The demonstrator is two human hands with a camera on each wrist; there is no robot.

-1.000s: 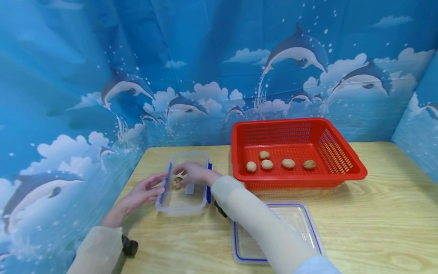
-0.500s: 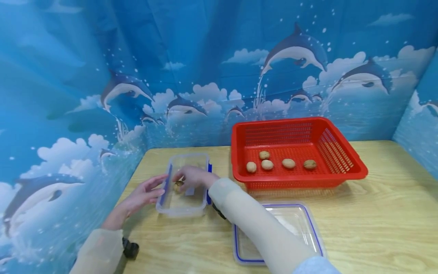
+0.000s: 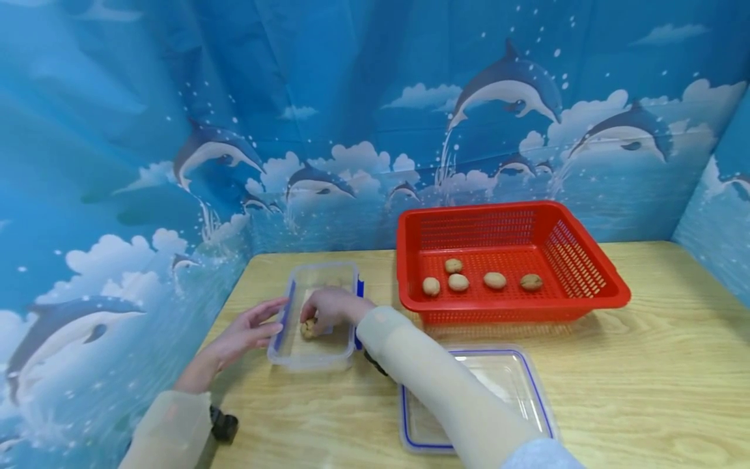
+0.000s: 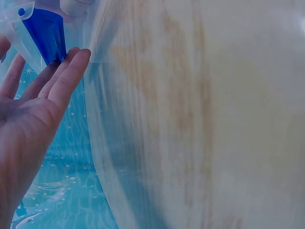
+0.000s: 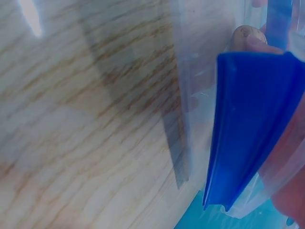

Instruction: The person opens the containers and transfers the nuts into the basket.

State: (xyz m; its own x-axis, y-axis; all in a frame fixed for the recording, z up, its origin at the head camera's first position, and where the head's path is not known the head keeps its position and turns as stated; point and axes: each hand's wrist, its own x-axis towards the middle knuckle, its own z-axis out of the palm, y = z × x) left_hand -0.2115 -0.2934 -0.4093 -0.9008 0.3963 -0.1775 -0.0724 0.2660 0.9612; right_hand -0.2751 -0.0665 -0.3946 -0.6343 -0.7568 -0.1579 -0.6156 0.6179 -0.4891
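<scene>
A clear plastic container (image 3: 307,360) with blue side clips stands at the left of the table. Inside it my right hand (image 3: 333,306) pinches a walnut (image 3: 308,329) near the container floor. The right wrist view shows part of that walnut (image 5: 242,34) past a blue clip (image 5: 252,124), which covers much of the hand. My left hand (image 3: 249,331) touches the container's left side, fingers extended. In the left wrist view, the fingertips of the left hand (image 4: 35,114) lie against a hanging blue clip (image 4: 47,36).
To the right, a red perforated basket (image 3: 515,303) holds several walnuts (image 3: 494,280). A clear lid with a blue seal (image 3: 506,378) lies in front of it, partly under my right forearm. A dolphin-print backdrop (image 3: 363,98) closes off the back and left.
My right hand has moved slightly toward the container's near side, with the walnut shifting along. The left hand stays at the container's side. The basket's walnuts have not moved.
</scene>
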